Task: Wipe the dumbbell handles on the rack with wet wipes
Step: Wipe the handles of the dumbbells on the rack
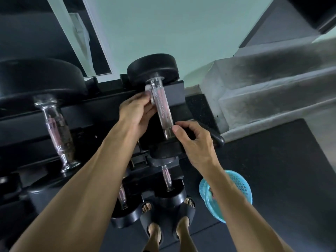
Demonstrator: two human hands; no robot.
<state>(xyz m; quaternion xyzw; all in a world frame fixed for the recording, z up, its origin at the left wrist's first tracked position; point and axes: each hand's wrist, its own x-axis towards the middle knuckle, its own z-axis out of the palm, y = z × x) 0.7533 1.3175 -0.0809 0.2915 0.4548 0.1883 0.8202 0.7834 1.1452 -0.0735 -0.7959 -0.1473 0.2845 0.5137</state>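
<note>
While my left hand (135, 113) presses the wet wipe (149, 94) against the upper part of the chrome handle (162, 108), fingers curled round the cloth, I would keep the wipe wrapped as far round the knurled bar as it will go. The dumbbell (156, 99) lies on the top tier of the rack (101, 110), its far head up by the wall and its near head just under my right hand (193, 142). That hand grips the near head with bent fingers, the thumb tip touching the smooth collar at the bar's lower end. To do it well, I judge, I should steady the weight with the right, slide the wipe down the whole length and twist, since the knurling likely holds grime. From the head view a blue basket (236, 186) stands on the floor beside my right foot.
</note>
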